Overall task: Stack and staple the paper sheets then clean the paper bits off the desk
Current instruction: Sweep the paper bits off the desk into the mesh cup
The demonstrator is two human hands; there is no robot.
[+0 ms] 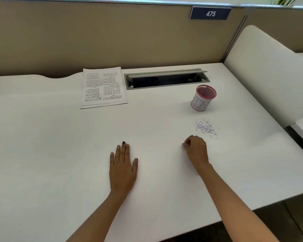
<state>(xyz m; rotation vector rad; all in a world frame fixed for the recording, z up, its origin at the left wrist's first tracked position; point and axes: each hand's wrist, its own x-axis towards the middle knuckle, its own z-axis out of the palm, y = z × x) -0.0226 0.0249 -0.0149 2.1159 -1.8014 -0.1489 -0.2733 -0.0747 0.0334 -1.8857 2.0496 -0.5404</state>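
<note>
I read this as the cleanup step: the printed white paper sheets (104,87) lie squared up as 1 stack at the back of the white desk (51,137), just left of the grey cable slot (166,78), though I cannot tell whether a staple is in them. No stapler is in view. The scatter of tiny paper bits (206,128) sits on the desk towards the right, near the pink mesh cup wrapped in a white label reading BIN (203,98) and just beyond my right hand (196,149). That hand is curled, fingertips drawn together at the desk surface; whether they pinch anything I cannot tell. My left hand (123,165) lies flat, fingers spread, holding nothing. Next I judge the bits need gathering or sweeping together, then carrying to the cup without spilling
</note>
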